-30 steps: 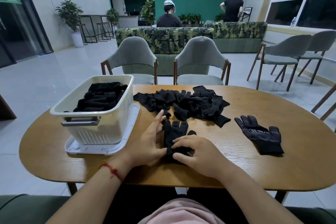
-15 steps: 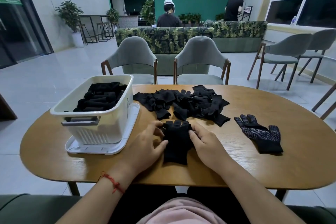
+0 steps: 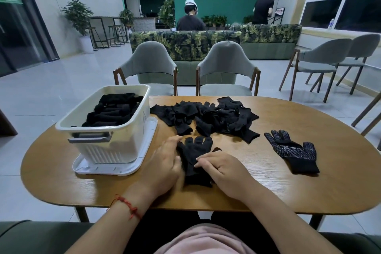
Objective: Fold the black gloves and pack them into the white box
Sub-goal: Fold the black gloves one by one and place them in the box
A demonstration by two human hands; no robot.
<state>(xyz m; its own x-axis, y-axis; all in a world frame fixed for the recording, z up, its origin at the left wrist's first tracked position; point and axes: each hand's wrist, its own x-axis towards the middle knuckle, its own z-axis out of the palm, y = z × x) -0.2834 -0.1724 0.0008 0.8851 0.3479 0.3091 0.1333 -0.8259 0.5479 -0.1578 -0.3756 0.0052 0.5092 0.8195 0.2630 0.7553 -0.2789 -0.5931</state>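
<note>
Gloves already folded [image 3: 115,112] fill a good part of the white box [image 3: 115,144], which stands on its lid [image 3: 115,170] at the left of the frame, so you are well into the job but not near the end. In the middle of the frame, above your hands, a loose pile of black gloves [image 3: 208,117] lies unfolded on the counter [image 3: 309,192], and one dotted glove [image 3: 292,153] lies flat by itself at the right, well apart from the pile. The glove in hand [image 3: 194,156] lies flat at the lower centre, its tips pointing away from you, not yet folded over. Your left hand [image 3: 162,168] rests against its left edge with fingers straight and together, a little blurred. Your right hand [image 3: 222,171] lies across its lower right part, fingers lightly bent and pressing down on the fabric; I see no pinch. Left to do, by my reading: fold this one, put it in the box, then work through the pile and the single glove.
</note>
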